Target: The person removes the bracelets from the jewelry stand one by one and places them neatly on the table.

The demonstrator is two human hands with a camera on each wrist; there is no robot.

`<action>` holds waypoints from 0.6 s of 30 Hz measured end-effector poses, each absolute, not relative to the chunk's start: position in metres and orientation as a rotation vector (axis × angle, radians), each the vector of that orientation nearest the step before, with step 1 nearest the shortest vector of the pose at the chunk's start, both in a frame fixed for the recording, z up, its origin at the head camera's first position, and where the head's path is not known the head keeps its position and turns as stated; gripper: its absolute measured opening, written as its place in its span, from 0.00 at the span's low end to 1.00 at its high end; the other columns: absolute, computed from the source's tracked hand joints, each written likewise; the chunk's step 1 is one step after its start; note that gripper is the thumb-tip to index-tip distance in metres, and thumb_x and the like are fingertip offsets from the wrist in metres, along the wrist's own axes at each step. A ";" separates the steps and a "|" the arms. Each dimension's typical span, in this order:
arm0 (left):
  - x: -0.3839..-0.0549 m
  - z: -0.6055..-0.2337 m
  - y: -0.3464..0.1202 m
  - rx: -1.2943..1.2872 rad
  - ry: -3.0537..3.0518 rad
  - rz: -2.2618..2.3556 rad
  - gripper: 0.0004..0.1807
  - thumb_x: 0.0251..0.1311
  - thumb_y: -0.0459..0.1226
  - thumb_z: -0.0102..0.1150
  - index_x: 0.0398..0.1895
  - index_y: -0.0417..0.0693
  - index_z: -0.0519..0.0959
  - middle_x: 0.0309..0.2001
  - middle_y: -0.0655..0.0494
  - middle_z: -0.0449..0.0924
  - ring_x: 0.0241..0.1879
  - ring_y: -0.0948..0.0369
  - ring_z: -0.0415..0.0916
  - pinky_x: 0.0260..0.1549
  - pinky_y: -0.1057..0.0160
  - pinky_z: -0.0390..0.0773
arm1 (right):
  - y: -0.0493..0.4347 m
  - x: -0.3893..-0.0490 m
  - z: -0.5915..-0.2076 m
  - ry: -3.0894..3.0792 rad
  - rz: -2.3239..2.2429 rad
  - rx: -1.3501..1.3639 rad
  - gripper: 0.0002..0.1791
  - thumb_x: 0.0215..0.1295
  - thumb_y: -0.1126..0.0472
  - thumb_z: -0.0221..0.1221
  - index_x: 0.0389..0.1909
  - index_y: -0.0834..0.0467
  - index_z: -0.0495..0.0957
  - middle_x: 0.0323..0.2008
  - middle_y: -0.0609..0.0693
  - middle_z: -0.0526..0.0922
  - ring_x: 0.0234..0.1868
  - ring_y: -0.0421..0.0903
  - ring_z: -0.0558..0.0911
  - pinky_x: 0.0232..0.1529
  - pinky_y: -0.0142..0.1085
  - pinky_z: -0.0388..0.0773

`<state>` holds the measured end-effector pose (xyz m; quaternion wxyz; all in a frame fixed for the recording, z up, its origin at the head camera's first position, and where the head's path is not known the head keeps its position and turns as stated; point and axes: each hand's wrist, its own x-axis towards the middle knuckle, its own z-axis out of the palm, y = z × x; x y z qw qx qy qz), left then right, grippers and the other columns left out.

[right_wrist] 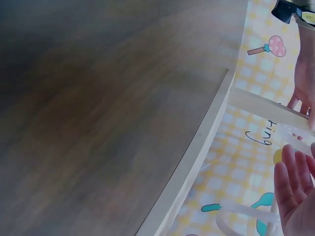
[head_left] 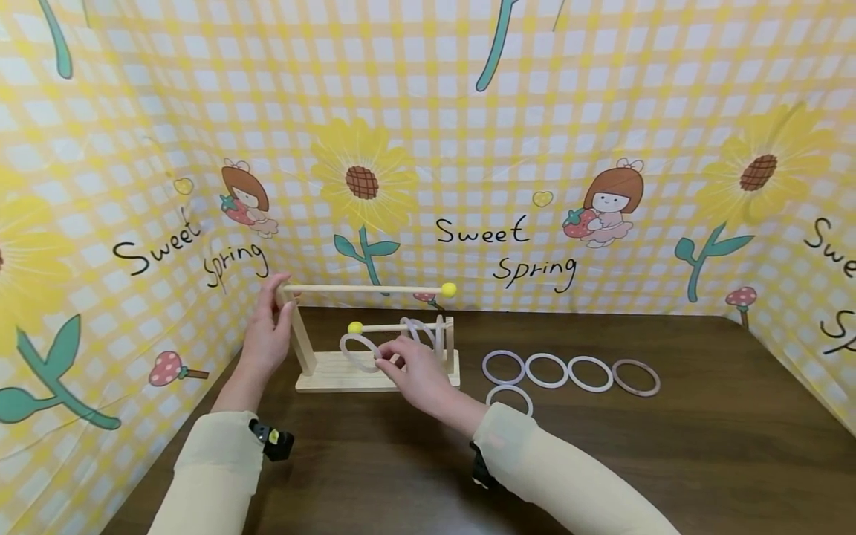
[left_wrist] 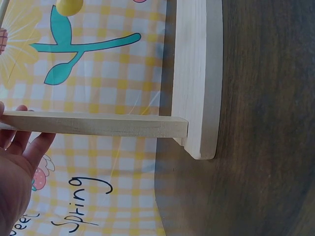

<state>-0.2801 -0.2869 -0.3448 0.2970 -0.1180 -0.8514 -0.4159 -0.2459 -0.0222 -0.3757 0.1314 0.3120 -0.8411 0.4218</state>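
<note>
A translucent white ring [head_left: 361, 336] is pinched by the right hand [head_left: 416, 373] near the yellow ball tip [head_left: 355, 328] of a short wooden rod [head_left: 384, 328]. A tall pale wooden post [head_left: 302, 336] is gripped by the left hand [head_left: 267, 327]. Rightward, five pale rings [head_left: 546, 357] are laid on the dark brown table [head_left: 709, 446].

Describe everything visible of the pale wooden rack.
The pale wooden rack stands upright on the brown wooden table. From its flat base rise a tall post and a shorter post, each bearing one horizontal rod tipped with a yellow ball. Pale rings hang on the lower rod. The left hand grips the tall post; the right hand hides part of the base.
</note>
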 end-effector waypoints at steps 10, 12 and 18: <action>-0.280 -0.343 -0.287 -0.325 -2.246 -1.125 0.24 0.74 0.29 0.41 0.70 0.52 0.59 0.55 0.36 0.75 0.50 0.47 0.72 0.37 0.73 0.66 | 0.016 -0.239 -0.371 -2.410 1.361 0.972 0.07 0.67 0.63 0.60 0.42 0.61 0.83 0.32 0.48 0.84 0.28 0.41 0.82 0.24 0.30 0.74; -0.280 -0.343 -0.287 -0.325 -2.247 -1.125 0.24 0.74 0.29 0.41 0.70 0.52 0.58 0.55 0.36 0.75 0.51 0.46 0.72 0.38 0.74 0.66 | 0.025 -0.237 -0.368 -2.399 1.373 0.976 0.08 0.67 0.64 0.60 0.43 0.62 0.83 0.33 0.49 0.84 0.28 0.42 0.82 0.24 0.30 0.74; -0.279 -0.343 -0.285 -0.338 -2.243 -1.120 0.24 0.73 0.28 0.41 0.70 0.50 0.58 0.54 0.35 0.75 0.51 0.46 0.72 0.39 0.75 0.66 | 0.051 -0.233 -0.361 -2.379 1.385 0.984 0.08 0.68 0.65 0.59 0.44 0.63 0.82 0.33 0.51 0.82 0.29 0.49 0.82 0.24 0.31 0.73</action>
